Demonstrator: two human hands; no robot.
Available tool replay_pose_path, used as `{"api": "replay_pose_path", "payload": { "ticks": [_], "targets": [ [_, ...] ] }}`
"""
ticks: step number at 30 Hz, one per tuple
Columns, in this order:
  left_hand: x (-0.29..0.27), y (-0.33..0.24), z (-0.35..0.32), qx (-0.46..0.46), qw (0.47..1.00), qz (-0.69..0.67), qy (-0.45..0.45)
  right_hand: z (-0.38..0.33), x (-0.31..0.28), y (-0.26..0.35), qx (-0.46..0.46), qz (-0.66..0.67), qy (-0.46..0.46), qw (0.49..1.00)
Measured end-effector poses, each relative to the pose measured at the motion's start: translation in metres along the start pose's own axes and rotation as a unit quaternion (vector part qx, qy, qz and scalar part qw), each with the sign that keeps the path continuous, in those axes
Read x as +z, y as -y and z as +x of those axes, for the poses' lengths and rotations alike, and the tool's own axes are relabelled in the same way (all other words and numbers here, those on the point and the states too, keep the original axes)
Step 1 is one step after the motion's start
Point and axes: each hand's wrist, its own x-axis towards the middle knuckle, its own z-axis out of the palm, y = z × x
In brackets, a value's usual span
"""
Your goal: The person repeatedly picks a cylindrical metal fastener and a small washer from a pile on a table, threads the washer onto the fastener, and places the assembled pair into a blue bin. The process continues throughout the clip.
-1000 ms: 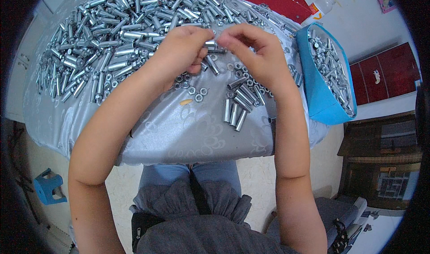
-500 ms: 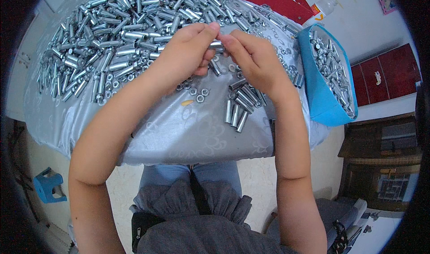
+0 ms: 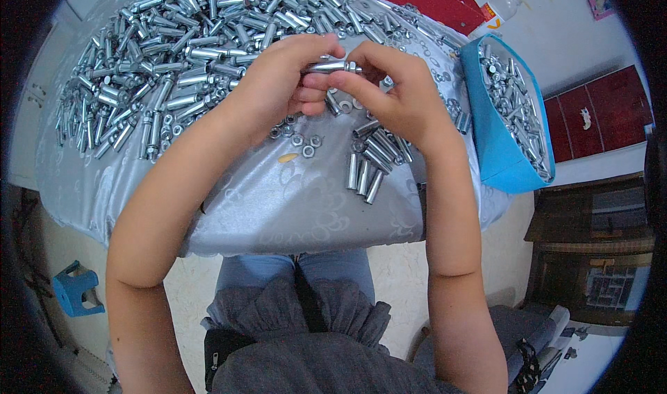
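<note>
A shiny metal expansion bolt point(image 3: 330, 67) lies sideways between my two hands, above the heaped table. My left hand point(image 3: 281, 74) is closed on its plain sleeve end, the fingers curled beneath. On the nut end, my right hand point(image 3: 396, 88) has thumb and index finger closing round the bolt, the thumb below it. A small hex nut point(image 3: 385, 83) shows beside the right palm; whether it is held or lies beyond cannot be seen. Several loose metal sleeves point(image 3: 365, 175) lie below the right hand. Loose nuts point(image 3: 297, 140) sit below the left hand.
A large pile of bolts point(image 3: 187, 53) spreads over the silvery tablecloth point(image 3: 278, 213). At the right edge stands a blue fabric bin point(image 3: 500, 151) full of bolts. A red container point(image 3: 424, 1) and a plastic bottle point(image 3: 504, 8) are at the back. A blue stool point(image 3: 76, 290) stands lower left.
My hands have drawn apart slightly, so the bolt between them now shows. The right thumb has shifted down and left under it, while the left fingers stay curled.
</note>
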Motion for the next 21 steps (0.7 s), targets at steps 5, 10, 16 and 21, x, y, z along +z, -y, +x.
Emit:
{"api": "replay_pose_path", "payload": {
  "ticks": [5,10,16,21],
  "targets": [
    [0.006,-0.001,-0.002,0.048,0.998,0.007,0.04,-0.001,0.0,0.0,0.104,0.095,0.02,0.99],
    [0.006,0.007,0.0,0.123,0.99,0.044,0.057,-0.002,0.006,0.003,0.188,0.228,0.012,0.955],
    [0.018,0.012,-0.013,0.287,0.929,0.23,0.038,0.004,-0.009,0.011,0.284,0.31,0.049,0.906],
    [0.008,0.012,-0.005,0.297,0.884,0.361,-0.012,0.004,-0.009,0.005,0.252,0.302,-0.064,0.917]
  ]
}}
